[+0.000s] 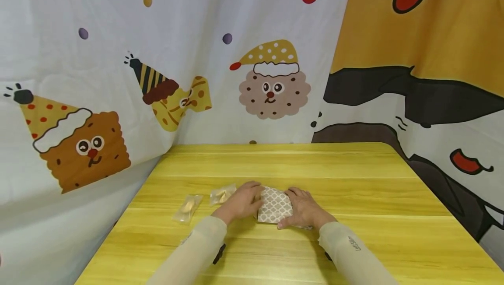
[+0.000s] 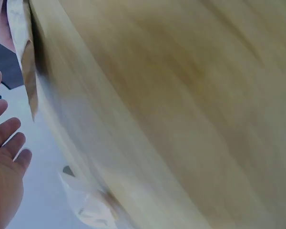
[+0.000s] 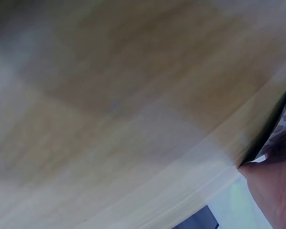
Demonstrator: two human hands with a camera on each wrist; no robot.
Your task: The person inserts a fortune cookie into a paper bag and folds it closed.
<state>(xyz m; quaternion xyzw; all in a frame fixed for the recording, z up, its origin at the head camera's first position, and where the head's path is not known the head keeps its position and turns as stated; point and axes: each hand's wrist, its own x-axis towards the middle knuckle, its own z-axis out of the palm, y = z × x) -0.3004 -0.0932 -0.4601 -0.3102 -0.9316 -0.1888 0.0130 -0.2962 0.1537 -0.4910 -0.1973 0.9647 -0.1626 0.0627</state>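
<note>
Cartoon-printed curtain (image 1: pixel 204 5) backs a yellow wood-grain table (image 1: pixel 354 180). We find a lattice-patterned paper packet (image 1: pixel 274 206) mid-table, between both hands. The right hand (image 1: pixel 305 209) grips its right end, thumb in front, fingers behind, we judge to steady it. The left hand (image 1: pixel 245 199), fingers extended and parted, stands at its left edge; contact we cannot tell. Two clear sachets (image 1: pixel 188 209) lie to the left, apparently set aside for working room.

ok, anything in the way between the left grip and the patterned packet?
Nothing visible. The left grip is right at the left edge of the patterned packet; can't tell if it touches. The right grip is on the opposite side. Two clear-wrapped pieces lie left of the left grip, outside that gap.
</note>
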